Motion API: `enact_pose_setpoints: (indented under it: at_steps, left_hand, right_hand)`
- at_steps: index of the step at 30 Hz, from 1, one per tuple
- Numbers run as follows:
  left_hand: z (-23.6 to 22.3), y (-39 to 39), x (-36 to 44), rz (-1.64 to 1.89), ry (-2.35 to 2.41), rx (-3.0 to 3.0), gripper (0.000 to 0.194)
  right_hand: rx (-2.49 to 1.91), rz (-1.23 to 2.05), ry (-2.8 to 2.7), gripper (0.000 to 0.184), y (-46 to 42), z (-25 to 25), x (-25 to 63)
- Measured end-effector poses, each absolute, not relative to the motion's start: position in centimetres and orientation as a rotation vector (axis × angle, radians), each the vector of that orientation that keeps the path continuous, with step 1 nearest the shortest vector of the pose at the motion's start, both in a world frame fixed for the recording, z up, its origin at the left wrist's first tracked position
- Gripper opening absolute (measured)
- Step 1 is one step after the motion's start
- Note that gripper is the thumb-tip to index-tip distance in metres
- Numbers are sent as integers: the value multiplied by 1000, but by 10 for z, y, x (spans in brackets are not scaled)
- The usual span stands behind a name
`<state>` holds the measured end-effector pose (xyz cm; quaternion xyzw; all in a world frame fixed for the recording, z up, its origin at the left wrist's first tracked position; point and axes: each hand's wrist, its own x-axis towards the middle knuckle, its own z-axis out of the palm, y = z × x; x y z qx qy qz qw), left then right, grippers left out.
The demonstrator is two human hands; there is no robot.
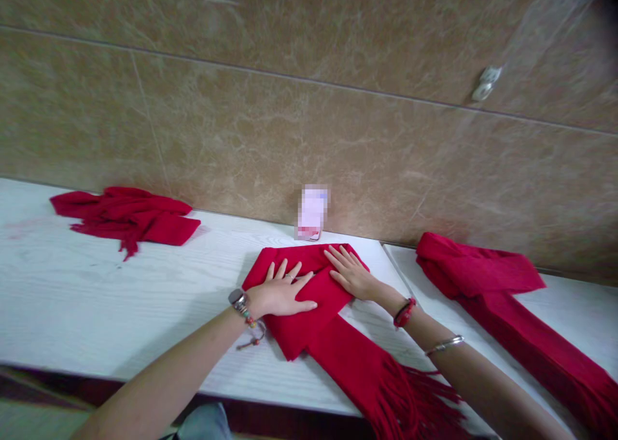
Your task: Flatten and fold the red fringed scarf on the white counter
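Note:
A red scarf lies partly folded on the white tabletop, its fringed end trailing over the front edge toward the lower right. My left hand rests flat on the folded part, fingers spread, with a ring on one finger and a watch and beads at the wrist. On the upper right of the same folded part lies my right hand, palm down with fingers stretched out. Between the two hands a small gap shows in the folds. Neither hand grips the cloth.
A crumpled red scarf lies at the back left. To the right, another folded red scarf stretches toward the front. A phone with a blurred screen leans against the tiled wall. The white table has a seam right of centre.

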<state>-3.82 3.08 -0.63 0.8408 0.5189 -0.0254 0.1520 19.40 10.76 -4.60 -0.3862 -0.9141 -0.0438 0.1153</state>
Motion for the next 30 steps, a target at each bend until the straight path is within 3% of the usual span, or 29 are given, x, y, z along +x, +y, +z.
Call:
enact_pose_setpoints:
  at_steps: [4, 10, 18, 22, 26, 30]
  left_hand:
    - [-6, 29, -37, -52, 1497, 2414, 81]
    - [0, 20, -34, -58, 1385, 2405, 51]
    - [-3, 20, -31, -48, 1395, 2372, 54]
    - [-2, 25, -38, 75, 1375, 2371, 65]
    - [3, 37, -55, 260, 1713, 2277, 76]
    - [-1, 49, -72, 61, 1939, 2022, 102]
  right_hand:
    - [-1335, -202, -2625, 51, 122, -43, 192]
    - [-1354, -137, -2703, 50, 137, -48, 201]
    - [-1491, -14, -2632, 50, 147, -49, 220]
    - [-1474, -105, -2536, 50, 139, -29, 206]
    - [-1261, -115, -2522, 51, 117, -19, 181]
    - [-1159, -73, -2686, 51, 100, -37, 167]
